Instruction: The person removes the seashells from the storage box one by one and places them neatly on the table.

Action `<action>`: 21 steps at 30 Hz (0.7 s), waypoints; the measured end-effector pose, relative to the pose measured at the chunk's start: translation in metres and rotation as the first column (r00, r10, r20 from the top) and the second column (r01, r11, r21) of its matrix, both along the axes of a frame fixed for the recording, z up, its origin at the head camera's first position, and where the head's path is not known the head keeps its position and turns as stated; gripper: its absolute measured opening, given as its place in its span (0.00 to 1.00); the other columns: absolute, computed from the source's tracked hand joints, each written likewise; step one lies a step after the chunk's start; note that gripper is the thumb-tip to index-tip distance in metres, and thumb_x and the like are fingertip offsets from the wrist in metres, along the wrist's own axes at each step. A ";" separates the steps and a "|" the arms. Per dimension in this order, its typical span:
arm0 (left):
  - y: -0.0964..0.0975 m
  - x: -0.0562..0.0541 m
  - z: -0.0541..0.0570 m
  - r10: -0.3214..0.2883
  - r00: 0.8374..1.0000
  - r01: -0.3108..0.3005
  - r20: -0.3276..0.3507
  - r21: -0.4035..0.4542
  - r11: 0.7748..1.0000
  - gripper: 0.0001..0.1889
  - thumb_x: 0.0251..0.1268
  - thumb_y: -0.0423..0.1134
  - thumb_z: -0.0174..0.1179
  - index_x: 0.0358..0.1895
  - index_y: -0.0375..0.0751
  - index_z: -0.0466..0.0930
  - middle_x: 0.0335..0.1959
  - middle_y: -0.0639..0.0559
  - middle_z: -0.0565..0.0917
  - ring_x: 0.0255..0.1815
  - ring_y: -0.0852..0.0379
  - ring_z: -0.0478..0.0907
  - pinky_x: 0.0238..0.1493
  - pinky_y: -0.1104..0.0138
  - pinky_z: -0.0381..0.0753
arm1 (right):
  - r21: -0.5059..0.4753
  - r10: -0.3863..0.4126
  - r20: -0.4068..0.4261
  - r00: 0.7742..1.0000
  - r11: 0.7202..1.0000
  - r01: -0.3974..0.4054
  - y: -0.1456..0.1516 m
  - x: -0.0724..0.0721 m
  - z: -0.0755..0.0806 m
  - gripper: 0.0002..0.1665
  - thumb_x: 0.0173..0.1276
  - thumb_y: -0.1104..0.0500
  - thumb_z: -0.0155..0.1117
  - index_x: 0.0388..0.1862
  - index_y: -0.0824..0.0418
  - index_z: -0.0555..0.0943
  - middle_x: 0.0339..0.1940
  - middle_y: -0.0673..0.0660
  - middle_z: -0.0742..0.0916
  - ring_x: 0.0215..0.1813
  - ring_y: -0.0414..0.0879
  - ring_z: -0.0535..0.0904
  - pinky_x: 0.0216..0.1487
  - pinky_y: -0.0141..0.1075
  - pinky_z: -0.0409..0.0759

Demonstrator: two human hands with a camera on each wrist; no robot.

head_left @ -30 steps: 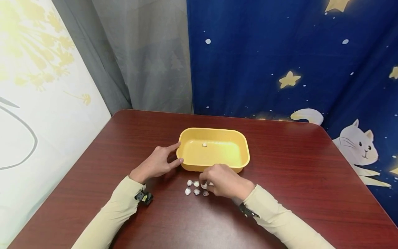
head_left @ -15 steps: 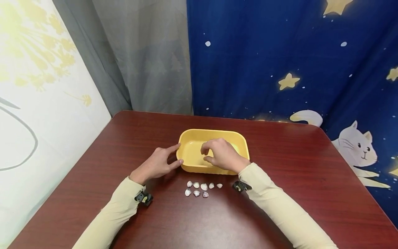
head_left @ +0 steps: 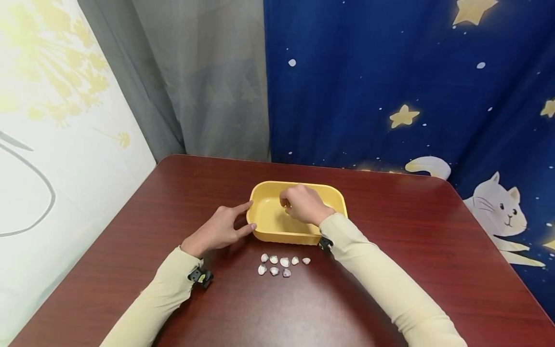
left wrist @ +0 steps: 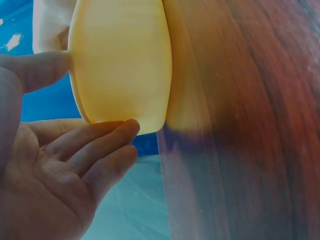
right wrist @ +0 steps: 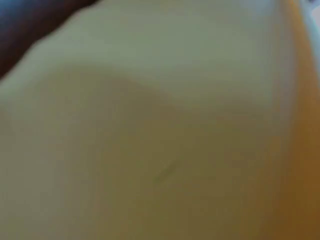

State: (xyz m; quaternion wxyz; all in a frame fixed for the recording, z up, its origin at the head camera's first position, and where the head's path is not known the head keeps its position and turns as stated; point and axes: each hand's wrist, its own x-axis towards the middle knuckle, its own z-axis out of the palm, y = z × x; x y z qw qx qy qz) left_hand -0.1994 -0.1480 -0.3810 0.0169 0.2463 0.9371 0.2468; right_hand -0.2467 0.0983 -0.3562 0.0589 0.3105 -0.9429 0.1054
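Note:
A yellow plastic basin (head_left: 270, 236) stands on the table. My left hand (head_left: 218, 229) holds its left end, thumb and index finger over the rim; in the left wrist view the other fingers of that hand (left wrist: 75, 165) lie against the outer wall (left wrist: 125, 65). Inside the basin, my right hand (head_left: 303, 205) has its fingers curled down near the floor, pinching a small seashell that they mostly hide. In front of the basin, several small white seashells (head_left: 284, 262) lie in two rows, the nearer row holding three. The right wrist view is blurred, showing mostly basin wall (right wrist: 150, 140).
The dark red wooden table (head_left: 381, 270) reaches back to a grey curtain (head_left: 217, 96) and a blue curtain (head_left: 338, 86) with stars. A white patterned cloth (head_left: 65, 168) hangs along its left side. Each wrist wears a black strap with a small camera (head_left: 201, 276).
My right hand has left a seashell at the right of the farther row, moved forward into the basin and lowered onto the shell there. The left hand keeps its place on the basin.

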 end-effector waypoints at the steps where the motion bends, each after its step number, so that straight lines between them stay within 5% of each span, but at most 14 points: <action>1: 0.000 0.000 0.000 0.003 1.000 -0.003 0.002 0.000 1.000 0.37 0.68 0.51 0.62 0.75 0.35 0.65 0.16 0.54 0.77 0.23 0.61 0.69 0.41 0.65 0.75 | 0.004 0.001 0.010 1.000 1.000 -0.002 -0.001 -0.003 0.000 0.06 0.56 0.68 0.70 0.28 0.57 0.86 0.24 0.49 0.85 0.30 0.43 0.78 0.28 0.34 0.74; 8: 0.003 0.001 -0.001 -0.001 1.000 0.000 0.007 0.005 1.000 0.37 0.68 0.51 0.63 0.75 0.34 0.65 0.22 0.49 0.82 0.27 0.58 0.75 0.41 0.64 0.79 | 0.048 -0.019 0.073 0.997 0.999 0.016 -0.001 -0.016 -0.004 0.05 0.56 0.67 0.70 0.27 0.57 0.86 0.25 0.49 0.84 0.31 0.43 0.77 0.29 0.33 0.73; 21: 0.003 -0.003 -0.001 0.006 1.000 -0.007 -0.014 -0.006 1.000 0.37 0.67 0.51 0.63 0.74 0.33 0.66 0.31 0.46 0.87 0.43 0.53 0.83 0.50 0.60 0.81 | 0.036 -0.042 0.129 0.991 0.999 0.037 -0.007 -0.016 0.016 0.04 0.56 0.62 0.75 0.31 0.57 0.87 0.26 0.50 0.86 0.32 0.43 0.79 0.30 0.33 0.75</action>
